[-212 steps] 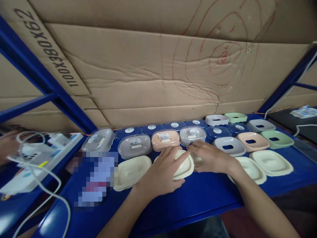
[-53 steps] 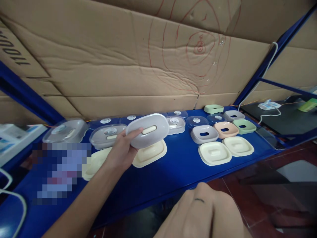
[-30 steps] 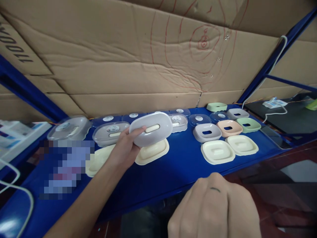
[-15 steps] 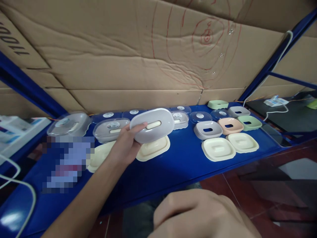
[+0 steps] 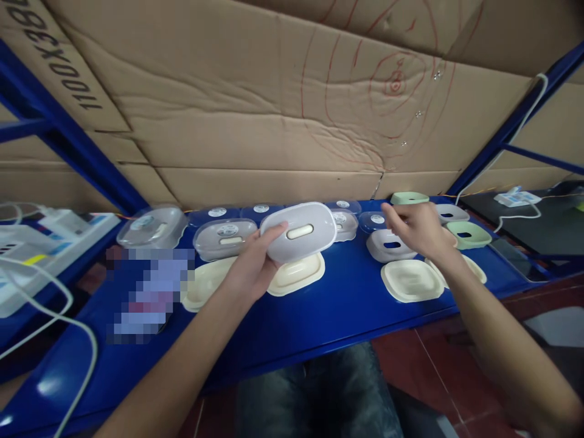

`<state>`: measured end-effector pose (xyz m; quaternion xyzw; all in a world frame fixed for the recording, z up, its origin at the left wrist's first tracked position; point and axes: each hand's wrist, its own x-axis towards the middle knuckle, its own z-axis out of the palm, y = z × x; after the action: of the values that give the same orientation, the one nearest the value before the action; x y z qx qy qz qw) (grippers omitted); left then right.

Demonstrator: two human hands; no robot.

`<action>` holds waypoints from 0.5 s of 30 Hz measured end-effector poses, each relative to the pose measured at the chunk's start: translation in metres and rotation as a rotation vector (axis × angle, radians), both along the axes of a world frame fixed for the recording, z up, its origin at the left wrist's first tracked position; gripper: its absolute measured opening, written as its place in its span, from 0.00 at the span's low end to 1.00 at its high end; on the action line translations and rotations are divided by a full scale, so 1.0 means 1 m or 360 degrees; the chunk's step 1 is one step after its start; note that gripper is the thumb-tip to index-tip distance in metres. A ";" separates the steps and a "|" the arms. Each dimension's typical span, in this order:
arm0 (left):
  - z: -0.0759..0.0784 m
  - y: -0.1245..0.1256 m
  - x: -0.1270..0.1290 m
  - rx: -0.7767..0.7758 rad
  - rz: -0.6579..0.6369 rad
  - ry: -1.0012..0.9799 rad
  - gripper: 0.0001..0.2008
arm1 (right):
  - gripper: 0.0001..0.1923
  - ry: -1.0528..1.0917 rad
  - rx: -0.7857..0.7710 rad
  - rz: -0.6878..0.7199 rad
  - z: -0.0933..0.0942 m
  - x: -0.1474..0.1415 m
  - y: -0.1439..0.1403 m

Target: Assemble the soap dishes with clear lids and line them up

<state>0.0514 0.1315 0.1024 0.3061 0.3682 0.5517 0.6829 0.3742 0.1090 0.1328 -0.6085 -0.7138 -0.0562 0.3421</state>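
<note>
My left hand (image 5: 253, 267) grips a grey oval soap box (image 5: 301, 232) with a cream slot and holds it tilted above a cream tray (image 5: 296, 275) on the blue shelf (image 5: 328, 316). My right hand (image 5: 417, 230) reaches out over the right group, fingers apart, hovering just above a grey slotted dish (image 5: 389, 246) and partly covering a peach dish behind it. A second cream tray (image 5: 412, 280) lies just in front of that hand. Nothing is in the right hand.
Closed grey boxes (image 5: 225, 238) and clear lids (image 5: 152, 227) line the back row. Green dishes (image 5: 466, 233) sit far right. Cardboard (image 5: 274, 121) walls the back. A power strip with white cables (image 5: 41, 243) lies left; a blurred patch (image 5: 146, 292) covers something.
My right hand has risen from near the camera and reached forward to the grey slotted dish on the right. My left hand still holds the grey box in much the same place.
</note>
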 end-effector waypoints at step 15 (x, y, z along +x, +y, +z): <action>-0.002 0.002 -0.002 -0.0032 -0.0097 -0.0088 0.15 | 0.56 -0.0763 -0.1228 -0.0204 -0.045 0.053 0.130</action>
<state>0.0496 0.1337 0.1000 0.2949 0.3454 0.5352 0.7122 0.4272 0.2395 0.0880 -0.7042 -0.7025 0.0533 -0.0885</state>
